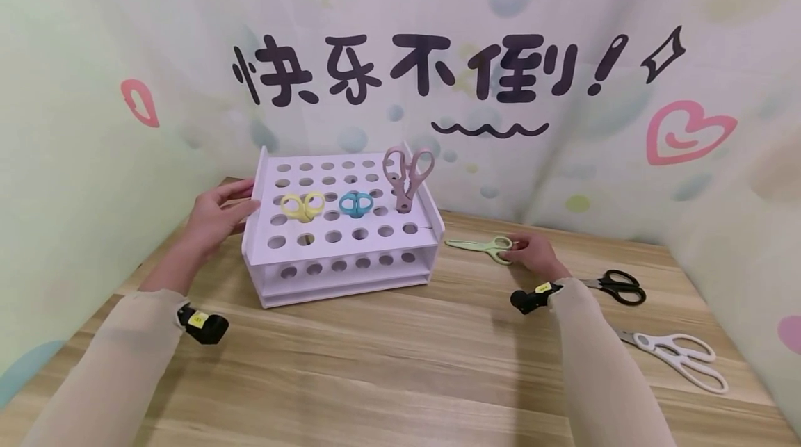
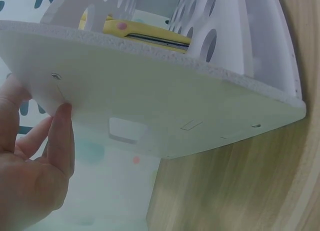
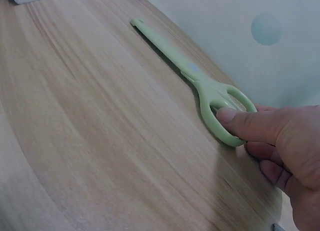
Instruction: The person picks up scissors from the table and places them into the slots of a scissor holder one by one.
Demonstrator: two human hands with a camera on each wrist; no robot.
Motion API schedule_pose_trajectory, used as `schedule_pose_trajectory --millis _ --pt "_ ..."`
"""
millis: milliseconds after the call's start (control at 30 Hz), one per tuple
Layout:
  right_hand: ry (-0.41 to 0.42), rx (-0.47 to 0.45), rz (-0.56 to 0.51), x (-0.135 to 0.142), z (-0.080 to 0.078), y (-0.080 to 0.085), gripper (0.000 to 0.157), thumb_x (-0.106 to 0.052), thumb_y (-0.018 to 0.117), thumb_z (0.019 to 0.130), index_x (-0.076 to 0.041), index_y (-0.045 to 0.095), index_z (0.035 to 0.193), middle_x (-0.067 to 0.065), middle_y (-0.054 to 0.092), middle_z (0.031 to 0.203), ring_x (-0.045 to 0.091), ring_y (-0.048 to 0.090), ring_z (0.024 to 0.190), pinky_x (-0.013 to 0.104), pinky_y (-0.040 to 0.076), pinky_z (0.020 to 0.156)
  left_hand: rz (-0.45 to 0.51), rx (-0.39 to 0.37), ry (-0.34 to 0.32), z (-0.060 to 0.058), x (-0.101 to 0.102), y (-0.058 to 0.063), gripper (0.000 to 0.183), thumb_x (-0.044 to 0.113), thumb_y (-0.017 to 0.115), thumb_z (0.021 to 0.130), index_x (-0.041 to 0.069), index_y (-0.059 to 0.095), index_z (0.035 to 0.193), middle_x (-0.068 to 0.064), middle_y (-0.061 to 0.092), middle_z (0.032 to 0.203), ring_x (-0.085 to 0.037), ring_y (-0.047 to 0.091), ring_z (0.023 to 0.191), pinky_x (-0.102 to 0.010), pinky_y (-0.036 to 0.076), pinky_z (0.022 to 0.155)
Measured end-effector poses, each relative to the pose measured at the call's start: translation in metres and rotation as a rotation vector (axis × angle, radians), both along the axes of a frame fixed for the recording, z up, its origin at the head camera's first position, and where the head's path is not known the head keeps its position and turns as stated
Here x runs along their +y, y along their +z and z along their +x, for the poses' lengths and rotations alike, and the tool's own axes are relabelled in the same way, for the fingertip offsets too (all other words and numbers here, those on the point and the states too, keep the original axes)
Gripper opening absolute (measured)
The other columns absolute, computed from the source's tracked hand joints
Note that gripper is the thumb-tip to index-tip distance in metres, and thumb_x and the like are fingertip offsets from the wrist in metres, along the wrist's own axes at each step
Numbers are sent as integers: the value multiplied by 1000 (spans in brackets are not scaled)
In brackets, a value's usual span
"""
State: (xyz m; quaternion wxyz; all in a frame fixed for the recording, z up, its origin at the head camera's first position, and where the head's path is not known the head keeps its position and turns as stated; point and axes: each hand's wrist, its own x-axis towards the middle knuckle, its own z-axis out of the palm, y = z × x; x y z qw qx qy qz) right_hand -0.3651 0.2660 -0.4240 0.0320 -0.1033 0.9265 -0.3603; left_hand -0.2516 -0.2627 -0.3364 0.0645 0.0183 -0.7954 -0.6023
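A white rack (image 1: 325, 249) with rows of round holes stands at the left of the table. Against its left side panel (image 2: 100, 91), my left hand (image 1: 215, 214) rests its fingertips, fingers fairly straight. Yellow scissors (image 1: 304, 206), small blue scissors (image 1: 356, 204) and mauve scissors (image 1: 405, 179) stand in the holes, handles up. To the right of the rack, my right hand (image 1: 535, 254) pinches light green scissors (image 3: 200, 83) by the handle loops. The thumb (image 3: 242, 122) lies over one loop, other fingers curl beneath. Their sheathed tip points toward the rack, close over the wood.
Black-handled scissors (image 1: 619, 287) lie on the wooden table (image 1: 375, 370) right of my right wrist. White-handled scissors (image 1: 682, 358) lie nearer the front right, partly hidden by my sleeve. A printed cloth wall (image 1: 400, 113) rises behind the table's back edge.
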Motion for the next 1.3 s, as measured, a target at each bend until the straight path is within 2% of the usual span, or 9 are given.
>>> schedule_pose_trajectory --millis 200,367,533,733,933,1167,1300 --pt "-12 -16 -41 1 1 2 47 -14 72 79 10 56 117 19 63 94 19 58 81 20 45 65 -1 2 3 0 0 0 59 21 55 92 1 31 142 -15 41 128 6 53 85 -17 51 67" --pt "-19 -19 -41 -1 2 8 51 -15 73 79 8 54 121 18 64 95 25 59 87 22 47 66 -9 9 11 -1 -1 -2 59 21 56 92 2 31 142 -13 43 127 7 53 84 -17 51 67" --pt "-12 -18 -63 -3 7 17 58 -14 74 78 10 50 125 16 63 93 22 58 84 27 50 69 -12 10 22 -1 -4 -3 60 22 57 91 3 32 141 -7 45 124 8 53 85 -16 51 66" --pt "3 -56 -188 -7 15 31 56 -7 70 81 10 46 128 20 59 98 16 60 82 42 53 76 -28 5 7 -2 -4 -5 60 25 56 91 4 31 142 -13 41 130 9 52 86 -16 51 67" --pt "44 -39 -273 -13 21 44 52 0 67 81 9 47 128 21 56 99 11 62 80 41 53 74 -25 8 -1 -3 -3 -4 61 25 56 91 3 31 142 -12 42 130 8 52 87 -16 51 68" --pt "92 5 -310 -24 29 59 49 4 67 79 6 51 126 22 57 98 31 63 89 41 55 70 -16 7 -1 -1 -3 -1 61 25 57 91 3 31 142 -9 43 128 8 52 86 -16 51 68" --pt "130 26 -305 -28 38 67 46 6 67 79 6 54 123 24 59 97 31 64 86 45 54 69 -5 -4 -12 0 -2 -3 62 26 56 91 4 30 143 -13 40 131 8 52 87 -16 51 69"
